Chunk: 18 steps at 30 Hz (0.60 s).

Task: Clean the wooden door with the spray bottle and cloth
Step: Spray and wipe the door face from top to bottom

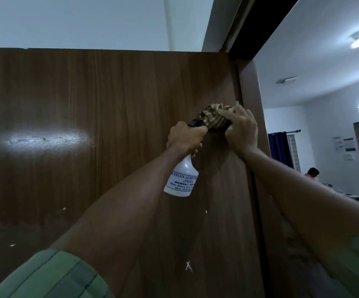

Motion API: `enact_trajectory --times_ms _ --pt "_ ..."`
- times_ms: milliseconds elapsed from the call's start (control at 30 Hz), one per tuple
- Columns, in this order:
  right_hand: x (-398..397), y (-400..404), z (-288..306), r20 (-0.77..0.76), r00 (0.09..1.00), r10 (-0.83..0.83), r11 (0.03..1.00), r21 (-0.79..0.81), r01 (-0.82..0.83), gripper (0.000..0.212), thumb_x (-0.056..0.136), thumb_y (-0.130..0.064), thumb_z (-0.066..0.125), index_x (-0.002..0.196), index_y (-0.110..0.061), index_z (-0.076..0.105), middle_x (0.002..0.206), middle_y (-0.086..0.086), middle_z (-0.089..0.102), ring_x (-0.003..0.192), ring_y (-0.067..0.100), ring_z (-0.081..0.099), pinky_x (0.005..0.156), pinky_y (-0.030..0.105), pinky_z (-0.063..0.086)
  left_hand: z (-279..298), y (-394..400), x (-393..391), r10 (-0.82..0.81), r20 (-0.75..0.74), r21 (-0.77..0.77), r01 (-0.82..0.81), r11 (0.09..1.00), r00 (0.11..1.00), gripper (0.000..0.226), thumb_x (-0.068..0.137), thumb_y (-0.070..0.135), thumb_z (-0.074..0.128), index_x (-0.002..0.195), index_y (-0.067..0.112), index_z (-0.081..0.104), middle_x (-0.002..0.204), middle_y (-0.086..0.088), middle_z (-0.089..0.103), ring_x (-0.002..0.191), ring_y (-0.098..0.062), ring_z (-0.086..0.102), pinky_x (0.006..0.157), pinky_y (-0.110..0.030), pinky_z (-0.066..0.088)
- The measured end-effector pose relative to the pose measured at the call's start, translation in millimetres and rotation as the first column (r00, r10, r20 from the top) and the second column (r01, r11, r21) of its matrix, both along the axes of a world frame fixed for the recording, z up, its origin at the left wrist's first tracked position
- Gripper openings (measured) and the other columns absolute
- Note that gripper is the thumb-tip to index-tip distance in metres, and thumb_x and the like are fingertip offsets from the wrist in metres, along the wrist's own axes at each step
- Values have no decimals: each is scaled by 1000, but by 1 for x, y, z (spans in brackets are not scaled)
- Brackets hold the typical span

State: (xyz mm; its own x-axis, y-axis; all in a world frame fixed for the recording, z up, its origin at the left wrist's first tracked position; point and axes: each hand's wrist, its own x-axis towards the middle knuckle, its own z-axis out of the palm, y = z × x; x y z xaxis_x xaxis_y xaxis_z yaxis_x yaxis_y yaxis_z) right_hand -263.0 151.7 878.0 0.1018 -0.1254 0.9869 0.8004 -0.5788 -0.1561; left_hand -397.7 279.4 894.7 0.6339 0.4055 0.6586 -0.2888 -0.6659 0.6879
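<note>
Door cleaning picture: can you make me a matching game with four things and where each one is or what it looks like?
Things:
1. spray bottle
2. cloth
3. wooden door
4. sleeve

Descriptions:
A. green, at the bottom left corner
B. brown, with a shiny patch of light on it
C. white with blue writing, held in the left hand
D. bunched up, gripped by the right hand against the door

Pairs: 1-C, 2-D, 3-B, 4-A
</note>
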Motion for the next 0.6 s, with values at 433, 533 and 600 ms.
enact_trajectory --times_ms 433,533,600 --pt "19 -17 34 -6 1000 -23 1000 -3 23 54 85 10 51 121 -23 73 109 5 61 99 28 54 72 37 48 -12 -27 33 -63 5 6 63 998 998 28 90 31 69 83 5 75 65 -7 73 45 -17 61 52 -30 54" --pt "25 -12 -31 44 999 -16 999 40 15 48 86 1 49 121 -23 70 115 7 62 97 31 53 68 35 48 -13 -32 37 -69 10 -8 69 998 998 27 90 30 69 82 5 77 67 -7 75 43 -14 60 51 -29 53" --pt "31 -15 -78 81 996 -29 1000 11 28 43 86 -1 51 117 -23 71 113 8 63 96 32 54 65 37 51 -15 -34 39 -57 9 5 57 998 998 27 90 30 69 81 5 77 66 -6 76 42 -13 61 50 -28 54"
